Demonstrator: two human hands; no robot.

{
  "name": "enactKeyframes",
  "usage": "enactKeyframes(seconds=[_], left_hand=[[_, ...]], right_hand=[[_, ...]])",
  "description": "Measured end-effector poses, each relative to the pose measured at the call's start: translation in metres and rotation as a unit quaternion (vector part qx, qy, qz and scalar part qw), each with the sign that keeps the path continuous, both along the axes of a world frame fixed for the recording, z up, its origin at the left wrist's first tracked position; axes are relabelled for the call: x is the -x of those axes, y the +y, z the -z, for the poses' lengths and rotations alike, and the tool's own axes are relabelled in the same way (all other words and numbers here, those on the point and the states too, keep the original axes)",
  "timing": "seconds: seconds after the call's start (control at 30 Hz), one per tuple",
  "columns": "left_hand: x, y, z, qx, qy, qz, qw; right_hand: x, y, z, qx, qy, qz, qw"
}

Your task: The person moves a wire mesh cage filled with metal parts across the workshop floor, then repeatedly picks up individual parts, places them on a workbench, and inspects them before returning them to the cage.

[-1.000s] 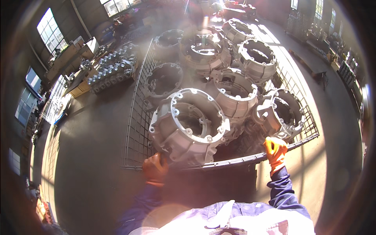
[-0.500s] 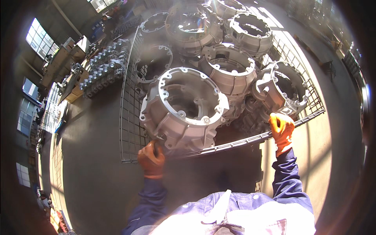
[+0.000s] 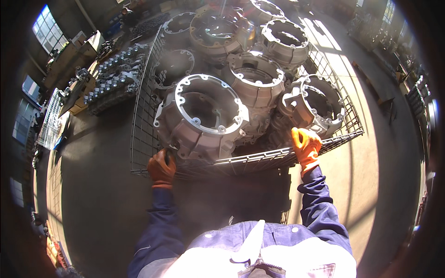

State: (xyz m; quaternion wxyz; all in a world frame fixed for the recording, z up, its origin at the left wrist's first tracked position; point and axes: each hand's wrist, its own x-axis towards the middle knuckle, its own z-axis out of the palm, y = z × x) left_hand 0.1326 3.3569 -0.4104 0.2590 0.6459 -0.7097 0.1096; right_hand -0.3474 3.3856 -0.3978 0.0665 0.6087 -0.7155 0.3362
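Both my hands wear orange gloves and are closed on the front top rim of a wire mesh cage (image 3: 257, 156). My left hand (image 3: 162, 167) grips it near the front left corner. Farther along, toward the right corner, my right hand (image 3: 307, 145) holds the same rim. Large grey cast-metal housings fill the cage. The nearest housing (image 3: 199, 134) leans beside my left hand, its round flanged opening facing up. Just beyond my right hand lies another tilted housing (image 3: 303, 109). A third housing (image 3: 255, 88) rests between and behind them. The fingertips are partly hidden.
More housings (image 3: 285, 39) are piled toward the cage's far end. Left of the cage stand rows of small metal castings (image 3: 113, 76) and a wooden crate (image 3: 76, 99). Sunlit floor (image 3: 343, 185) lies to the right, with a long low object (image 3: 373, 83) beyond it.
The cage, housings and both hands appear farther left and higher in the picture. More mesh shows below the front rim. Both hands stay closed on it.
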Motion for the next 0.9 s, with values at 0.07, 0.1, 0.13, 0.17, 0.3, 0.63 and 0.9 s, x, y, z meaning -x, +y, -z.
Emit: enactKeyframes(seconds=[0.07, 0.1, 0.13, 0.17, 0.3, 0.63, 0.9], left_hand=[[0.000, 0.003, 0.008, 0.024, 0.003, 0.014, 1.000], [0.000, 0.004, 0.010, 0.027, 0.003, 0.015, 1.000], [0.000, 0.007, 0.011, 0.035, 0.003, 0.017, 0.999], [0.001, 0.009, 0.010, 0.042, 0.003, 0.021, 0.999], [0.000, 0.019, -0.007, 0.017, -0.003, -0.008, 1.000], [0.017, 0.036, -0.051, -0.086, -0.030, -0.080, 0.993], [0.048, 0.057, -0.038, -0.110, 0.047, -0.041, 0.992]], right_hand=[[0.002, 0.003, 0.009, 0.001, -0.004, -0.009, 1.000], [0.002, 0.005, 0.012, 0.003, 0.003, -0.007, 1.000], [0.001, 0.006, 0.015, 0.032, 0.019, -0.005, 0.999], [0.000, 0.008, 0.017, 0.057, 0.025, -0.001, 0.998], [0.006, 0.018, 0.007, 0.086, 0.058, -0.077, 0.992], [0.133, 0.047, -0.008, 0.034, 0.312, -0.033, 0.949], [0.160, 0.067, 0.010, 0.043, 0.288, -0.037, 0.956]])
